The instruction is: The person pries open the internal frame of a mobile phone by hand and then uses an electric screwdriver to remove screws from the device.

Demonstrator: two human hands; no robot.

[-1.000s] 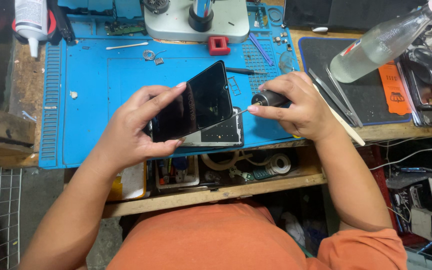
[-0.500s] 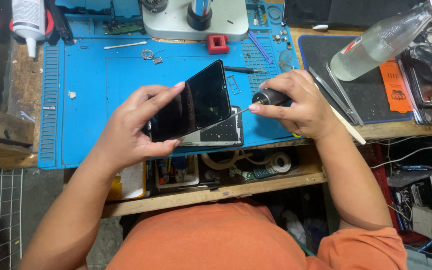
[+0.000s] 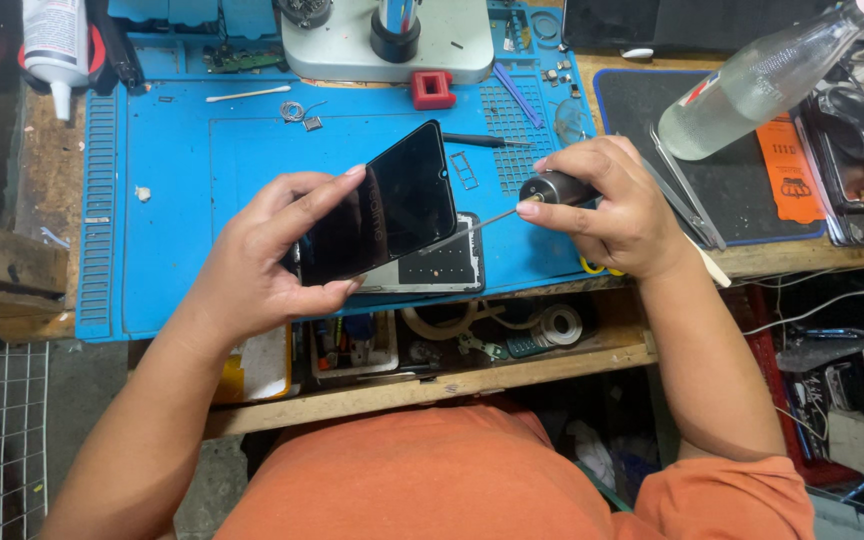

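Blue silicone work mat (image 3: 202, 180) covers the table — left hand (image 3: 252, 260) grasps the lifted black glass phone screen (image 3: 382, 205), hinged above the phone's open body (image 3: 437, 265); right hand (image 3: 617, 200) clenches a dark-handled screwdriver (image 3: 552, 188), tip inside. Screen already raised — inner work remains, I judge.

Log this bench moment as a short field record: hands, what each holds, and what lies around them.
Left hand: holds up a dark phone screen panel, tilted off the phone body
Right hand: grips a screwdriver, its thin tip aimed under the panel
Surface: blue work mat
Behind: microscope base, small red block
Right side: clear plastic bottle lying over a dark mat; tweezers
Left side: white squeeze bottle
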